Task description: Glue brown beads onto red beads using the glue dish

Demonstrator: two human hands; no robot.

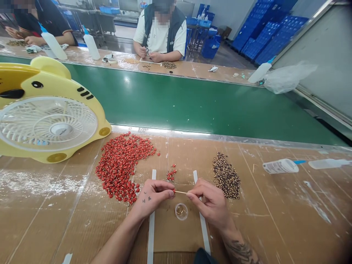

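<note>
My left hand (154,194) pinches a small red piece (173,190) between thumb and fingertips. In my right hand (211,202) is a thin wooden stick (181,192), its far end meeting the red piece; whether it is inside cannot be seen. Just below sits a small clear cup (181,216) with a little amber-looking content. A few red pieces (171,173) lie beyond my fingers. To the left spreads a big pile of red pieces (119,165), and to the right a smaller pile of dark-and-gold pieces (227,176).
White tape strips (151,234) edge a cardboard mat (178,238). A yellow fan (100,110) stands at left. A white container (280,166) and a squeeze bottle (327,163) lie at right. Across the green belt (176,99), a co-worker (162,36) handles small pieces; another person sits far left.
</note>
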